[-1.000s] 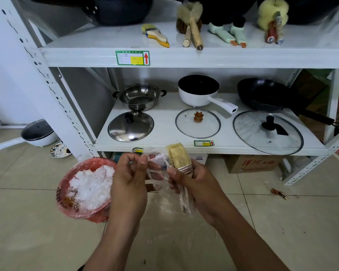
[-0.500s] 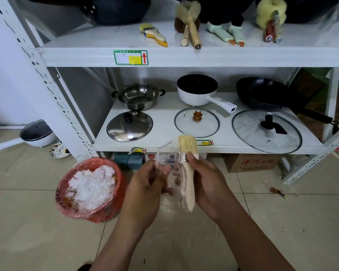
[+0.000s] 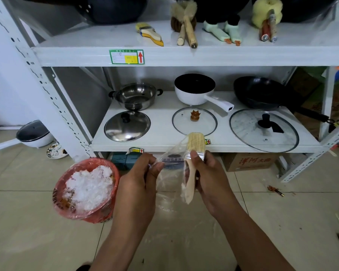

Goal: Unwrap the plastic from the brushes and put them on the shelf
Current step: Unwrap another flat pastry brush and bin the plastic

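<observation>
Just the one view here: a wide-angle cam on the person's head, facing forward and tipped down. It sits close above the left hand and right hand, forearms at the bottom edge. Dead ahead is the white shelf unit, pretty near, with tiled floor across the lower half. Edges bend, and the far right corner looks too smeared to read.

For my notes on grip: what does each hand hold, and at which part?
The right hand grips the brush at its metal band. The left hand pinches the plastic wrap at its edge.
</observation>
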Tool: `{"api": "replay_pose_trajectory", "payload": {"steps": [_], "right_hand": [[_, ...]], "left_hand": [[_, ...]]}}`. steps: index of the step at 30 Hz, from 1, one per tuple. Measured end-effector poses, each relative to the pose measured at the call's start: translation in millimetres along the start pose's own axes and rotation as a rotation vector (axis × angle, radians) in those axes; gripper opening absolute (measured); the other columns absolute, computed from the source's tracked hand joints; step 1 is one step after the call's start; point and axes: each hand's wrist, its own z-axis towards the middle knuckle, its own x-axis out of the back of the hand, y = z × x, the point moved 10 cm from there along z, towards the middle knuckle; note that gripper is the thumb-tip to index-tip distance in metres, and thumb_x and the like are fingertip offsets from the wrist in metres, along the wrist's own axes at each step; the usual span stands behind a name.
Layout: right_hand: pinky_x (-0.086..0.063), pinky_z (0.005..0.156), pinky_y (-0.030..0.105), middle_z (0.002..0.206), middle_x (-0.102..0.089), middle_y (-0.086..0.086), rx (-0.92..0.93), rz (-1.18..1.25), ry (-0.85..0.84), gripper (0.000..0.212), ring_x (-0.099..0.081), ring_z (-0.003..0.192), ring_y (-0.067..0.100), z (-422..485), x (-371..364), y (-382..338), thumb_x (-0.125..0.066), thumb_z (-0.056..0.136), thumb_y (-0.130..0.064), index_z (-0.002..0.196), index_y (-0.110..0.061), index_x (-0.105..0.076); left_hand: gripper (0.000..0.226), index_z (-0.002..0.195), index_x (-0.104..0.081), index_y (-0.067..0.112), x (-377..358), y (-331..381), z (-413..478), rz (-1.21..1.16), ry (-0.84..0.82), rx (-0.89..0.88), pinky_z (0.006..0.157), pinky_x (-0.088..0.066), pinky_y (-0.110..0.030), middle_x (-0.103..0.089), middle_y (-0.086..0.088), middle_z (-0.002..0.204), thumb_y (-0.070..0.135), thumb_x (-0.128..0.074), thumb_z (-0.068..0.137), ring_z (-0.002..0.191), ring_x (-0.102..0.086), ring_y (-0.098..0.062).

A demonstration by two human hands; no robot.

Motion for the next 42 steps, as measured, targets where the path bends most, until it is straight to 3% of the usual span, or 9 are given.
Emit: {"api": "replay_pose_trajectory", "payload": {"steps": [7,11,16,21,25,27,30,34,42], "right_hand": [[-0.056,0.083,0.046,0.098,-0.069,0.006,0.160,-0.166,0.088,0.025,-0.066,0.086,0.022,4.6,9.8,-13.1,-0.060,0.101,-0.042,0.119,-0.024,-0.063],[-0.056,0.079,0.034,0.109,-0.070,0.008,0.243,-0.217,0.104,0.026,-0.067,0.093,0.018,1.5,11.7,-22.7,-0.056,0.104,-0.037,0.123,-0.020,-0.059],[-0.052,0.066,0.033,0.088,-0.074,0.000,0.205,-0.084,0.068,0.021,-0.065,0.068,0.010,-3.7,1.8,-15.0,-0.057,0.104,-0.034,0.121,-0.023,-0.062],[-0.063,0.075,0.043,0.092,-0.078,0.005,0.174,-0.012,0.024,0.026,-0.076,0.080,0.022,-4.2,-3.3,-10.9,-0.054,0.103,-0.041,0.125,-0.028,-0.061],[-0.061,0.091,0.039,0.120,-0.073,-0.005,0.221,-0.104,0.051,0.032,-0.073,0.107,0.015,-6.2,-3.0,-12.0,-0.054,0.100,-0.049,0.128,-0.035,-0.060],[-0.061,0.089,0.035,0.119,-0.072,-0.003,0.259,-0.165,0.083,0.028,-0.072,0.103,0.012,-6.8,-1.8,-15.7,-0.053,0.100,-0.049,0.124,-0.035,-0.059],[-0.062,0.085,0.048,0.118,-0.072,0.009,0.282,-0.184,0.122,0.040,-0.073,0.099,0.028,-6.7,2.8,-17.8,-0.058,0.096,-0.058,0.124,-0.029,-0.059],[-0.053,0.067,0.014,0.103,-0.071,0.001,0.323,-0.234,0.184,0.036,-0.070,0.086,0.014,-7.2,13.4,-26.8,-0.062,0.096,-0.050,0.117,-0.021,-0.059],[-0.055,0.064,0.035,0.093,-0.071,0.006,0.321,-0.242,0.211,0.039,-0.069,0.073,0.022,-5.0,15.4,-29.3,-0.066,0.093,-0.056,0.114,-0.026,-0.052]], "left_hand": [[0.030,0.090,-0.057,0.028,5.5,8.4,1.5,0.181,-0.047,-0.093,0.047,-0.041,-0.043,-0.049,-0.001,0.052,0.054,-0.043,0.096,0.048,-0.048,-0.021],[0.029,0.090,-0.059,0.026,6.4,6.5,4.2,0.191,-0.072,-0.089,0.049,-0.043,-0.044,-0.051,-0.001,0.054,0.052,-0.045,0.096,0.049,-0.049,-0.021],[0.045,0.088,-0.058,0.018,-11.9,-12.4,-4.2,-0.076,-0.152,0.159,0.077,-0.057,-0.050,-0.072,0.010,0.083,0.060,-0.043,0.090,0.076,-0.068,-0.010],[0.052,0.104,-0.064,0.015,-31.8,-19.7,-14.0,-0.409,-0.248,0.434,0.090,-0.058,-0.042,-0.080,0.002,0.093,0.051,-0.077,0.069,0.089,-0.076,-0.015],[0.015,0.086,-0.076,0.021,-40.4,-22.4,-21.4,-0.217,-0.281,0.384,0.081,-0.058,-0.038,-0.078,0.004,0.081,0.035,-0.078,0.087,0.078,-0.073,-0.012],[0.019,0.084,-0.074,0.017,-40.5,-23.7,-19.2,-0.212,-0.241,0.363,0.085,-0.059,-0.043,-0.077,0.003,0.081,0.031,-0.068,0.096,0.080,-0.073,-0.015],[0.019,0.088,-0.066,0.007,-38.9,-18.3,-16.2,-0.308,-0.193,0.357,0.087,-0.061,-0.040,-0.077,-0.003,0.082,0.018,-0.059,0.102,0.081,-0.074,-0.018],[0.023,0.088,-0.056,-0.001,-37.8,-11.6,-16.8,-0.290,-0.154,0.312,0.078,-0.062,-0.037,-0.075,-0.007,0.077,0.017,-0.058,0.103,0.075,-0.076,-0.017],[0.021,0.088,-0.056,0.005,-33.1,-2.6,-14.5,-0.360,-0.114,0.274,0.077,-0.061,-0.034,-0.073,-0.011,0.074,0.020,-0.056,0.103,0.071,-0.075,-0.021]]}}
